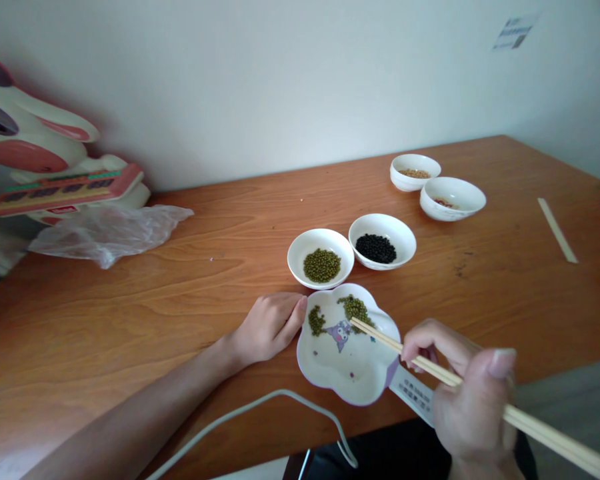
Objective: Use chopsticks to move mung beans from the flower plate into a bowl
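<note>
A white flower-shaped dish (330, 370) with a purple edge and a cartoon figure lies near the table's front edge. Green beans (357, 309) sit in two clusters on it, with a dark bean at the upper edge of the larger one. My left hand (270, 327) is closed at the dish's left rim, thumb against it, other fingers partly hidden. In my right hand (473, 393), a pair of wooden chopsticks (380, 338) reaches over the dish, tips at the larger cluster. Just behind stand a bowl of green beans (321, 265) and a bowl of black beans (376, 249).
Farther right are two white bowls, one with pale yellow grains (414, 173) and one with reddish bits (445, 202). A flat pale strip (557, 230) lies at right. A plastic bag (113, 233) and a cartoon animal figure (55, 147) occupy the left. A white cable (280, 392) curves in front.
</note>
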Tool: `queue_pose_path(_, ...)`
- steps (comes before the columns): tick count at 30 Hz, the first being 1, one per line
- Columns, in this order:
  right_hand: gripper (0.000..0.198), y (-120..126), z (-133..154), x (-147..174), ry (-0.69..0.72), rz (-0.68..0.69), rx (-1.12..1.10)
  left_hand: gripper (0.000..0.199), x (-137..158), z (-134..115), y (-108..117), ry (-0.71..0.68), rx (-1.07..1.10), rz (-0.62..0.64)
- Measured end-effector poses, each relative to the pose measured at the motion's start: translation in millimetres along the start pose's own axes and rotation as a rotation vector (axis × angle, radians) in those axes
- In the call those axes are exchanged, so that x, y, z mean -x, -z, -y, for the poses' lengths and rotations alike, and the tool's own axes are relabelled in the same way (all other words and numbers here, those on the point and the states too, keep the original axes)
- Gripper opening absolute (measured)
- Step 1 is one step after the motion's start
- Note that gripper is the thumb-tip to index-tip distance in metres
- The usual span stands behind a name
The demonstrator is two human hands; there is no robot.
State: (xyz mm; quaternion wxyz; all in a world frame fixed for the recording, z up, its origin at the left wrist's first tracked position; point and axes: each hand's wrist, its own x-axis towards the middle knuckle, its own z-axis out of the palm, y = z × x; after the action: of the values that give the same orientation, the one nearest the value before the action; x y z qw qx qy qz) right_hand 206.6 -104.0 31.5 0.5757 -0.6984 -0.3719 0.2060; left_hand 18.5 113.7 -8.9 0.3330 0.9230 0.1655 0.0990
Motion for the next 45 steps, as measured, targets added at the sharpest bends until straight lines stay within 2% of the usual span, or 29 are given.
queue_pose_path(7,0.082,-4,6,-3,-0.025,0.066,0.024,0.038,-1,0,0,-0.005,0.010,0.000)
queue_pose_path(12,0.082,-8,7,-5,-0.048,0.043,0.057,0.039,-1,0,0,-0.003,0.012,-0.002)
queue_pose_path(20,0.081,-12,13,-7,-0.003,-0.014,0.125,0.038,0,1,0,-0.011,0.009,-0.008)
queue_pose_path(27,0.081,-11,5,-7,-0.008,0.000,0.057,0.038,1,1,0,-0.002,0.013,-0.002)
queue_pose_path(33,0.081,-9,-4,-12,0.100,0.058,0.074,0.038,1,1,0,-0.001,0.019,-0.004)
queue_pose_path(39,0.080,-15,9,-10,0.036,-0.036,0.102,0.038,1,-1,1,-0.006,0.015,-0.006)
queue_pose_path(45,0.079,-17,12,-9,0.028,-0.055,0.086,0.039,-1,0,0,-0.009,0.003,-0.009)
